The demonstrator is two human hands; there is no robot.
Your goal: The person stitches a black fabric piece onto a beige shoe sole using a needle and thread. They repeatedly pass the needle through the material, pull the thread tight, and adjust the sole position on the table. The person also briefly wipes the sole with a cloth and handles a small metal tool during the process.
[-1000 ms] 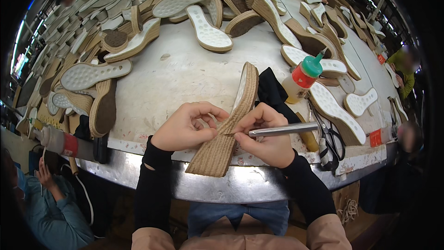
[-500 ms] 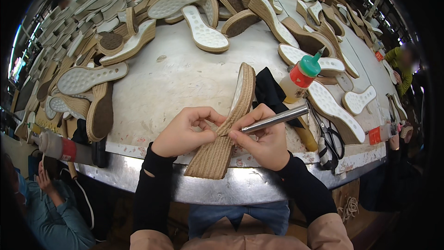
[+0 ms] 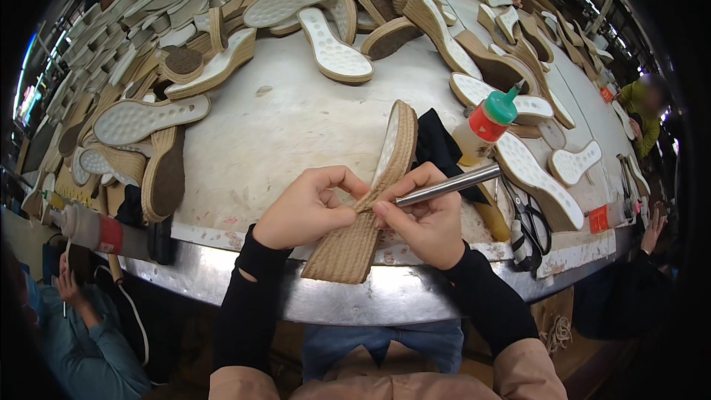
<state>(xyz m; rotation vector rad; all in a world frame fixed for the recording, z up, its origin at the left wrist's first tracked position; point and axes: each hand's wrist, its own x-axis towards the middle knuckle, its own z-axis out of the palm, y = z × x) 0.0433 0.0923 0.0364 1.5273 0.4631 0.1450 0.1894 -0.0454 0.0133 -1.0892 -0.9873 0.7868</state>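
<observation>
A wedge shoe sole wrapped in tan braided rope stands on its side at the near table edge, its toe end pointing away from me. My left hand pinches the braid at the sole's narrow middle, thumb and forefinger closed on it. Against the same spot my right hand is closed around a slim round metal tool, whose thick end points right. The fingers hide the tool's working tip. Just beyond the right hand lies a black cloth.
To the right stand a glue bottle with a green cap, black-handled scissors and a yellowish-brown handle. Many wedge soles are heaped at the back and both sides. Another bottle lies at left. Co-workers sit around the table.
The whole view has shifted slightly. Both hands stay at the sole's middle, and the right fingers have edged closer to the left. A co-worker's hand at far right has risen clear of a bottle.
</observation>
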